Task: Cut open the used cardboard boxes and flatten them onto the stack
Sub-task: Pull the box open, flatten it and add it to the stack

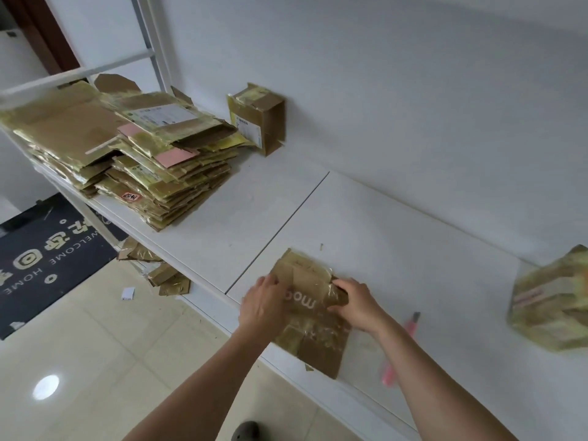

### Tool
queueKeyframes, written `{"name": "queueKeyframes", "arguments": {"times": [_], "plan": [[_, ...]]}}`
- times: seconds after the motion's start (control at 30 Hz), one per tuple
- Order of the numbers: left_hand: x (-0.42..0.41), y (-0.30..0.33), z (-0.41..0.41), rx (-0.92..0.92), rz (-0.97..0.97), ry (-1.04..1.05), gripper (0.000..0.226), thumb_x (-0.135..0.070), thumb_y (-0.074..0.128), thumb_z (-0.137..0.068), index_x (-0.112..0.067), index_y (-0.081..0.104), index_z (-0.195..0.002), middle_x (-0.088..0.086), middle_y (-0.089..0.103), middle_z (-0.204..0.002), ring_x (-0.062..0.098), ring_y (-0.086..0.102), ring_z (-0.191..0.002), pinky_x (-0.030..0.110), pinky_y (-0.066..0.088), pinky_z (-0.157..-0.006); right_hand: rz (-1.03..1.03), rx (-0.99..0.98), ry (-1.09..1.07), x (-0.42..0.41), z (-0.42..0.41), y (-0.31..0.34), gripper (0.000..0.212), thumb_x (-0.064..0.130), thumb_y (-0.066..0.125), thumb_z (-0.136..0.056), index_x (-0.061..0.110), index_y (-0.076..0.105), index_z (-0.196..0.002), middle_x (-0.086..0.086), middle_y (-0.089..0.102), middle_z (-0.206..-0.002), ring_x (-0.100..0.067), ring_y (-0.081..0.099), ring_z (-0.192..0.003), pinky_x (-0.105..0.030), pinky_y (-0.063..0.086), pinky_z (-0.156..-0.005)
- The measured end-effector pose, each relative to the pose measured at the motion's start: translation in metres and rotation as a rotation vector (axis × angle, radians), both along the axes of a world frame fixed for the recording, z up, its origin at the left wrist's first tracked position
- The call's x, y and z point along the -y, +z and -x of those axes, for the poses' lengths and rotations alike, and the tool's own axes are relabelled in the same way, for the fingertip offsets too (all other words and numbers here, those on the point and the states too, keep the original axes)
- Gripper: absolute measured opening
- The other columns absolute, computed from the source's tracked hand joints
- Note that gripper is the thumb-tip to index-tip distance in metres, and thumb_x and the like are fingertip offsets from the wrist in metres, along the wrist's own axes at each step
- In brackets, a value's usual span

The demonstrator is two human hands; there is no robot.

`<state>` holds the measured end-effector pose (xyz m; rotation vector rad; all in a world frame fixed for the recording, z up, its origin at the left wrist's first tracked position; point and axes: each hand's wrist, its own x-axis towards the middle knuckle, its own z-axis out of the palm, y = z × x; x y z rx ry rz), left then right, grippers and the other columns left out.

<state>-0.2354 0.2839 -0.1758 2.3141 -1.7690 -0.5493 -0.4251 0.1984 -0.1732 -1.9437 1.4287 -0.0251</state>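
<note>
- Cardboard box (313, 316), brown and shiny with tape, lies pressed nearly flat on the white table (397, 249), close to the table's near edge. White letters show on its top.
- Left hand (262, 305) grips the box's left side, with the fingers curled over the edge and onto the top.
- Right hand (356, 302) pinches a folded flap on the box's right side, with the fingers bent round it. Both hands hold the same box, one on each side.
- Pink cutter (402, 348) lies on the table just to the right of the right hand. The right forearm crosses over part of it. No hand touches it.
- Past the right hand, at the far right edge of the view, sits another taped box (550, 300). It looks blurry, so its shape is hard to tell.
- Far up and to the left of the left hand is the stack (127, 154) of flat boxes. It is tall, and some pieces have white labels and pink patches.
- Just to the right of the stack, a small box (259, 119) stands against the white wall, well apart from both hands.
- Below the table, to the left of the left hand, some cardboard scraps (159, 275) lie low down under the table edge.
- Further left on the floor is a dark doormat (47, 259) with pale words on it.
</note>
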Motion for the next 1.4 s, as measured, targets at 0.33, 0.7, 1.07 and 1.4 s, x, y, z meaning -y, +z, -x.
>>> {"name": "queueKeyframes", "arguments": {"times": [0.33,0.7,1.07,1.4], "plan": [[-0.004,-0.004,0.011,0.007,-0.071,-0.039,0.032,-0.034,0.072,-0.083,-0.033,0.063,-0.114,-0.011,0.042,-0.122,0.016,0.034,-0.117,0.03,0.037,-0.063,0.257,-0.332,0.225,0.009,0.008,0.008,0.062,0.072,0.076,-0.059,0.028,0.061,-0.1,0.012,0.04,-0.101,-0.015,0.044,-0.107,-0.031,0.034,-0.086],[-0.01,-0.002,0.016,0.01,-0.093,-0.056,0.062,-0.043,0.068,-0.086,-0.038,0.044,-0.142,-0.016,0.035,-0.143,0.016,0.025,-0.131,0.034,0.051,-0.084,0.308,-0.243,0.381,-0.045,0.026,-0.034,0.057,0.047,0.016,-0.105,0.035,-0.014,-0.153,0.023,-0.029,-0.154,-0.005,-0.022,-0.148,-0.034,-0.013,-0.118],[-0.015,0.004,0.013,0.099,-0.119,0.223,0.084,-0.042,0.071,-0.083,-0.015,0.023,-0.147,0.013,0.04,-0.141,0.033,0.03,-0.134,0.045,0.013,-0.119,0.227,-0.288,0.327,-0.054,0.017,-0.035,0.063,0.053,0.012,-0.103,0.03,-0.014,-0.155,0.012,-0.025,-0.161,-0.01,-0.025,-0.147,-0.045,-0.01,-0.12],[-0.022,0.03,0.001,-0.039,0.23,0.061,0.064,-0.02,0.072,-0.076,-0.025,0.041,-0.132,-0.004,0.038,-0.109,0.019,0.031,-0.105,0.031,0.031,-0.094,0.108,0.246,-0.002,-0.036,0.031,0.01,0.1,0.034,0.082,-0.078,0.03,0.016,-0.154,-0.003,0.03,-0.155,-0.018,0.038,-0.136,-0.031,0.04,-0.108]]}}
